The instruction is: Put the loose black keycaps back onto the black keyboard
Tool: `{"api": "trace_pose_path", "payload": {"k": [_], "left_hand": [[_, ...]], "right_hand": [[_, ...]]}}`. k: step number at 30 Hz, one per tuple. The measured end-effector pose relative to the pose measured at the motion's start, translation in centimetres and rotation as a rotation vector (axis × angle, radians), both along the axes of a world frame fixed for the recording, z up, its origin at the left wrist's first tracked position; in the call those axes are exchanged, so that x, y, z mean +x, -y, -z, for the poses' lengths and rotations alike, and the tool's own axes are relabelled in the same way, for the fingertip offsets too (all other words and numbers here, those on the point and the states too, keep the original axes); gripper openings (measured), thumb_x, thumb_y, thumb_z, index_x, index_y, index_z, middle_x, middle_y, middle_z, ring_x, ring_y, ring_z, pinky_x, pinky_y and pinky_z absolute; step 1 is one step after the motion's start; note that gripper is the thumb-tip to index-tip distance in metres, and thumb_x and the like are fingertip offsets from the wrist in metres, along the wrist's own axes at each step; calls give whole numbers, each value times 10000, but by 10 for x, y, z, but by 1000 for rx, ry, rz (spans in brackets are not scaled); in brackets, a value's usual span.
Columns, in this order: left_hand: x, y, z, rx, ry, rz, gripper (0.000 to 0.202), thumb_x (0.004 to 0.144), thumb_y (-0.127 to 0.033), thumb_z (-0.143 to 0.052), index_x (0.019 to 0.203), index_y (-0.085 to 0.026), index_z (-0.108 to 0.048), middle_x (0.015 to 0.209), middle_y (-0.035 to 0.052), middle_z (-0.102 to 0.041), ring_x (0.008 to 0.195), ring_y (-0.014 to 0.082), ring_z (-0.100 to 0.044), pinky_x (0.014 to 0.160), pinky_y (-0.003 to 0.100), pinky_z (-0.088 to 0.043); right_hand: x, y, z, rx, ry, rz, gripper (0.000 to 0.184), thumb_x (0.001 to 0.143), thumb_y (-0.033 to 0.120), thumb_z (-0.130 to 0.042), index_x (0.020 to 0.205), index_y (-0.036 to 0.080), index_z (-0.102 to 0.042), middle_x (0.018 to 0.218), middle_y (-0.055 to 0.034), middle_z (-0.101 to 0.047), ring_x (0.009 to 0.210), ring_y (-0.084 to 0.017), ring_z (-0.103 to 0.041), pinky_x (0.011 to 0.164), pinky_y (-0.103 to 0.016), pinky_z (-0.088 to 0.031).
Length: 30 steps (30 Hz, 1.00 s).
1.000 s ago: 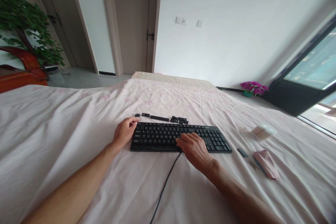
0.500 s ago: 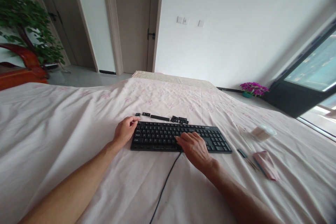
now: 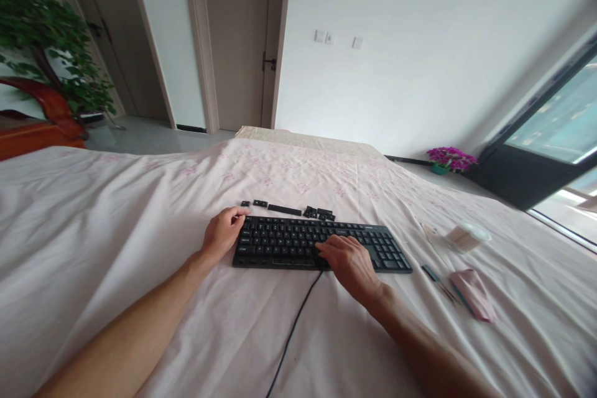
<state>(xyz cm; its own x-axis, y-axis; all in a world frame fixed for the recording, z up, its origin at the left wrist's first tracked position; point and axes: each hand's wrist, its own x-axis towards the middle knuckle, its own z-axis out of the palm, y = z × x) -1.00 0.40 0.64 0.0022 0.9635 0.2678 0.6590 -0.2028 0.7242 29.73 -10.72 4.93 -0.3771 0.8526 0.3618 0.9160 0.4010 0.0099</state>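
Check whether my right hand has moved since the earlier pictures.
Yes, slightly: your right hand has shifted rightward along the keyboard.

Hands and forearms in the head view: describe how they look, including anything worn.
The left hand and right hand show no gloves, rings or watches. No sleeve shows on the left forearm or right forearm, and no markings can be made out.

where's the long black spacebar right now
In the head view, just left of centre, the long black plastic spacebar lies on the pale pink cloth beyond the black rectangular keyboard, between small loose black keycaps.
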Motion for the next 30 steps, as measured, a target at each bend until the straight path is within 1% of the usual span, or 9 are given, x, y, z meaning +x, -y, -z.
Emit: {"api": "trace_pose_path", "payload": {"k": [3, 7, 13, 18, 23, 27, 30], "left_hand": [[0, -1, 1, 0, -7, -2, 278, 842, -305, -468, 988, -273, -702, 1051, -20, -726, 909, 169, -661, 809, 257, -493], [0, -1, 1, 3, -20, -6, 280, 843, -297, -467, 988, -270, -705, 1055, -18, -726, 918, 170, -660, 820, 257, -493], [0, -1, 1, 11, -26, -1, 280, 841, -291, -466, 986, -274, -705, 1051, -24, -727, 915, 168, -660, 818, 253, -493], [0, 0, 1, 18, -16, 7, 277, 838, -292, -467, 983, -269, -702, 1062, -25, -727, 928, 164, -660, 819, 243, -493], [0, -1, 0, 11, -17, 4, 271, 836, -288, -469, 974, -272, -701, 1053, -27, -727, 919, 163, -662, 823, 248, -491], [0, -1, 1, 15, -12, 2, 276, 841, -289, -463, 980, -271, -700, 1057, -25, -727, 916, 164, -663, 822, 251, -492], [0, -1, 1, 17, -8, 7, 275, 838, -290, -466, 982, -267, -700, 1060, -22, -725, 919, 164, -661, 824, 248, -491]], "right_hand": [[1, 2, -1, 1, -8, 3, 150, 922, 244, -587, 1003, 277, -709, 790, 21, -630, 717, -116, -541, 687, -273, -288], [-2, 4, -1, 17, 35, -15, 169, 938, 238, -554, 981, 273, -714, 753, 18, -615, 707, -113, -526, 679, -280, -277], [-7, 2, -1, 53, 98, -38, 150, 939, 246, -556, 986, 269, -697, 759, 14, -609, 719, -127, -510, 674, -300, -264], [-11, 3, 0, 63, 197, -41, 125, 929, 211, -563, 975, 242, -675, 774, 2, -606, 718, -140, -498, 683, -326, -257], [-13, 5, 1, 54, 217, -24, 99, 924, 205, -568, 956, 236, -655, 767, 6, -596, 717, -147, -493, 679, -339, -254], [-16, 9, 0, 35, 225, -7, 157, 916, 168, -550, 1026, 235, -640, 804, -10, -598, 748, -164, -492, 682, -344, -267], [-19, 15, -3, 31, 259, 10, 290, 860, 69, -534, 1106, 204, -611, 852, -42, -596, 801, -191, -491, 700, -354, -294]]}}
